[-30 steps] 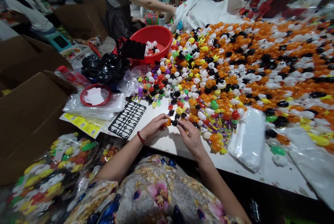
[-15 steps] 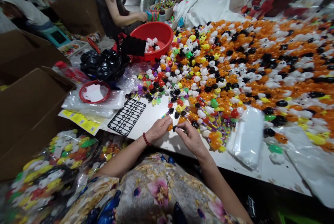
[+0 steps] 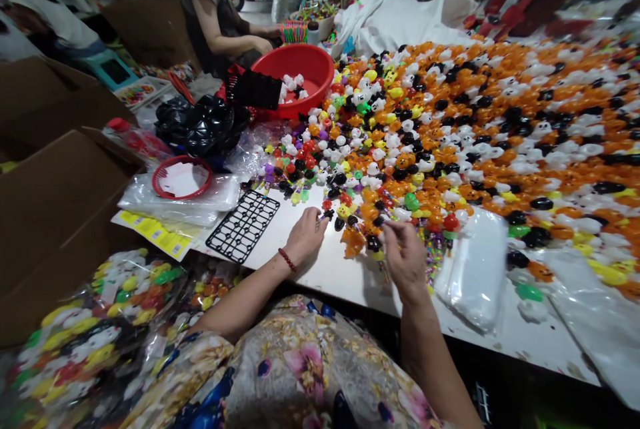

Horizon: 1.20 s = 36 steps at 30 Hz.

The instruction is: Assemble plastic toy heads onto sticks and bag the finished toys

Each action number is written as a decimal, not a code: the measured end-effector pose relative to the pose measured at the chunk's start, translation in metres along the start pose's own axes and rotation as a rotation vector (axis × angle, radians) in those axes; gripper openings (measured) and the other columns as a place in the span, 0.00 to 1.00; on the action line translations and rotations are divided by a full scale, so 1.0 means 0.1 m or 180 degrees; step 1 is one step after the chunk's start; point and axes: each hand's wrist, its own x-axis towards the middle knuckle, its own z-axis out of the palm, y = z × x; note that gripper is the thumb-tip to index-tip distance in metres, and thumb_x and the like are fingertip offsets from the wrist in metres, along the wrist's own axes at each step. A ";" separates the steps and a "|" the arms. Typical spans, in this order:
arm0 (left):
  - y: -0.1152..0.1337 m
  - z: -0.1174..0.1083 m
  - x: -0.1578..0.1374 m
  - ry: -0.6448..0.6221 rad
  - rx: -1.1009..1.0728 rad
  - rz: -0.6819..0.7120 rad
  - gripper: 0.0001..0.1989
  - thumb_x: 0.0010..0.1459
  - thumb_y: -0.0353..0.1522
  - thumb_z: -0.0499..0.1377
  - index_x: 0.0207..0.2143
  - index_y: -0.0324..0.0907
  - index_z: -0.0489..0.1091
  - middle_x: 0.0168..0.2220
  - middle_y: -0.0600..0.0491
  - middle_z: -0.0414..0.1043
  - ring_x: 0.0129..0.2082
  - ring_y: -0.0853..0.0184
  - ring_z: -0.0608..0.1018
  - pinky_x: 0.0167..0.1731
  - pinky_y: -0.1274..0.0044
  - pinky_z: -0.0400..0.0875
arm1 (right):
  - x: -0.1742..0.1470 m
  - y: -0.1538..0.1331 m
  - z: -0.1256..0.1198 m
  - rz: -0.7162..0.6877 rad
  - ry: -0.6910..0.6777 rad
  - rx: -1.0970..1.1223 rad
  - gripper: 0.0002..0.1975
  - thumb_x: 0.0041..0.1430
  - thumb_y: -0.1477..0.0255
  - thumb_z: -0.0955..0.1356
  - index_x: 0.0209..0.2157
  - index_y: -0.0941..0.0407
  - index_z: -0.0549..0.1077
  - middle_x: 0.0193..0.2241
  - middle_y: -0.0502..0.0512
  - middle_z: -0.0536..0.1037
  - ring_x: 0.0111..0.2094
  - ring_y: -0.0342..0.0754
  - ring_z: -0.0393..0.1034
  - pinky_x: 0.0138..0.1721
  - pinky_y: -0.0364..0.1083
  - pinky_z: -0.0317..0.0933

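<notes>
My left hand (image 3: 306, 237), a bead bracelet at its wrist, is closed in a pinch on a thin stick with a small black top (image 3: 329, 214). Further right, my right hand (image 3: 406, 257) has its fingers curled together at the edge of the heap of small toys; what they hold, if anything, I cannot make out. Close to those fingertips is a glossy black piece (image 3: 379, 221). Between my hands an orange figure (image 3: 353, 242) lies on the white table (image 3: 330, 269). A yellow figure with a face (image 3: 343, 211) and several black pieces lie just beyond.
A large heap of orange, white and black toys (image 3: 500, 129) covers the table's right side. A clear plastic bag stack (image 3: 473, 269) lies right of my right hand. Leftward are a black plastic grid (image 3: 243, 226), a red basket (image 3: 183, 177) and a red basin (image 3: 320, 82). A co-worker (image 3: 205, 9) sits behind.
My hands have moved apart, the right one going right to the heap. The left now pinches the black-topped stick. An orange figure shows on the table where my hands were close together.
</notes>
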 end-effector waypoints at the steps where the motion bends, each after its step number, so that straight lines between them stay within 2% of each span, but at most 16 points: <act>1: -0.02 0.01 0.06 0.0011 0.0322 0.0007 0.05 0.63 0.34 0.54 0.38 0.42 0.64 0.40 0.49 0.66 0.40 0.63 0.71 0.44 0.71 0.66 | 0.08 0.04 -0.06 -0.0174 0.0324 -0.0356 0.13 0.64 0.63 0.64 0.42 0.56 0.73 0.40 0.62 0.77 0.43 0.55 0.71 0.46 0.56 0.66; 3: -0.08 0.04 0.12 -0.0113 0.0737 0.0068 0.02 0.61 0.31 0.56 0.37 0.41 0.64 0.42 0.47 0.66 0.41 0.62 0.71 0.46 0.70 0.67 | 0.16 0.09 -0.12 -0.0492 0.0646 -0.0890 0.15 0.64 0.64 0.64 0.46 0.57 0.74 0.46 0.66 0.76 0.51 0.59 0.68 0.54 0.62 0.60; 5: -0.11 0.09 0.11 -0.0161 0.0773 0.0159 0.02 0.62 0.28 0.53 0.34 0.41 0.64 0.39 0.48 0.66 0.40 0.63 0.71 0.46 0.69 0.68 | 0.13 0.08 -0.05 -0.0623 0.0476 -0.0943 0.17 0.66 0.65 0.63 0.51 0.58 0.72 0.48 0.67 0.76 0.51 0.59 0.68 0.54 0.62 0.61; 9: -0.09 0.15 -0.08 0.0088 0.0212 0.0639 0.05 0.63 0.28 0.51 0.35 0.41 0.65 0.36 0.51 0.66 0.38 0.65 0.71 0.44 0.71 0.70 | -0.11 0.01 0.37 -0.0500 -0.0217 -0.0310 0.23 0.68 0.64 0.60 0.59 0.60 0.66 0.47 0.66 0.78 0.47 0.55 0.73 0.48 0.55 0.68; 12: -0.04 0.14 -0.15 -0.0343 0.0008 0.1227 0.06 0.64 0.30 0.51 0.34 0.42 0.66 0.35 0.52 0.67 0.37 0.66 0.71 0.42 0.73 0.70 | -0.21 -0.01 0.64 -0.0414 -0.0427 0.0066 0.22 0.67 0.66 0.59 0.59 0.58 0.67 0.48 0.65 0.77 0.49 0.55 0.73 0.50 0.55 0.68; 14: -0.01 0.10 -0.04 -0.0543 0.0042 0.1364 0.09 0.65 0.30 0.49 0.33 0.42 0.67 0.34 0.51 0.68 0.36 0.66 0.72 0.41 0.74 0.70 | -0.21 0.01 0.71 -0.0317 -0.0388 0.0241 0.21 0.67 0.66 0.60 0.58 0.57 0.68 0.48 0.65 0.77 0.50 0.55 0.72 0.52 0.55 0.67; 16: 0.01 0.04 0.21 -0.0349 0.0204 0.1198 0.12 0.66 0.29 0.47 0.34 0.42 0.68 0.36 0.50 0.69 0.38 0.66 0.73 0.43 0.74 0.70 | -0.17 0.02 0.71 -0.0175 -0.0328 0.0362 0.21 0.65 0.65 0.63 0.57 0.57 0.69 0.48 0.65 0.77 0.50 0.55 0.72 0.52 0.55 0.67; 19: 0.07 -0.04 0.71 0.0116 0.0710 0.0759 0.12 0.65 0.27 0.47 0.44 0.41 0.69 0.43 0.46 0.69 0.44 0.63 0.74 0.47 0.72 0.69 | -0.14 0.00 0.66 -0.0059 -0.0520 0.0510 0.19 0.62 0.65 0.66 0.52 0.57 0.73 0.46 0.63 0.78 0.47 0.54 0.74 0.49 0.53 0.69; 22: 0.16 -0.07 1.11 0.0058 0.1093 0.0355 0.16 0.65 0.29 0.50 0.54 0.41 0.65 0.53 0.42 0.64 0.49 0.58 0.74 0.48 0.71 0.68 | -0.20 -0.04 0.62 -0.0075 -0.0802 0.0577 0.15 0.61 0.66 0.66 0.48 0.55 0.76 0.42 0.60 0.80 0.43 0.52 0.75 0.47 0.51 0.70; 25: 0.20 -0.04 1.27 -0.0147 0.1040 0.0129 0.14 0.62 0.29 0.54 0.51 0.38 0.67 0.52 0.39 0.63 0.48 0.54 0.76 0.47 0.68 0.69 | -0.30 -0.01 0.59 -0.0047 -0.0935 0.0538 0.15 0.62 0.67 0.65 0.48 0.54 0.76 0.42 0.59 0.80 0.43 0.52 0.75 0.47 0.51 0.70; 29: 0.12 -0.03 1.21 -0.0131 0.0792 0.0025 0.11 0.59 0.26 0.55 0.45 0.38 0.67 0.51 0.40 0.64 0.46 0.56 0.77 0.46 0.69 0.70 | -0.38 0.11 0.56 0.0126 -0.0887 0.0520 0.16 0.62 0.67 0.65 0.49 0.53 0.76 0.44 0.59 0.80 0.46 0.53 0.75 0.50 0.53 0.69; 31: 0.07 -0.05 1.12 -0.0010 0.0359 -0.0173 0.14 0.57 0.25 0.57 0.46 0.39 0.64 0.48 0.42 0.67 0.47 0.58 0.76 0.47 0.69 0.70 | -0.38 0.14 0.53 0.0255 -0.0830 0.0540 0.17 0.60 0.67 0.65 0.50 0.53 0.75 0.47 0.59 0.79 0.49 0.54 0.73 0.52 0.54 0.67; 33: 0.03 -0.09 0.98 0.0092 -0.0361 -0.0462 0.15 0.57 0.27 0.57 0.47 0.40 0.62 0.42 0.46 0.70 0.43 0.61 0.77 0.44 0.70 0.73 | -0.35 0.12 0.51 0.0397 -0.0845 0.0588 0.18 0.60 0.67 0.65 0.52 0.53 0.74 0.48 0.58 0.79 0.49 0.53 0.73 0.52 0.54 0.67; 36: 0.01 -0.13 0.71 -0.0095 -0.2089 -0.0853 0.08 0.59 0.32 0.58 0.40 0.41 0.64 0.33 0.53 0.71 0.33 0.67 0.79 0.36 0.74 0.75 | -0.29 0.02 0.49 0.0346 -0.0898 0.0718 0.17 0.61 0.66 0.66 0.51 0.53 0.74 0.47 0.57 0.79 0.47 0.53 0.74 0.51 0.53 0.68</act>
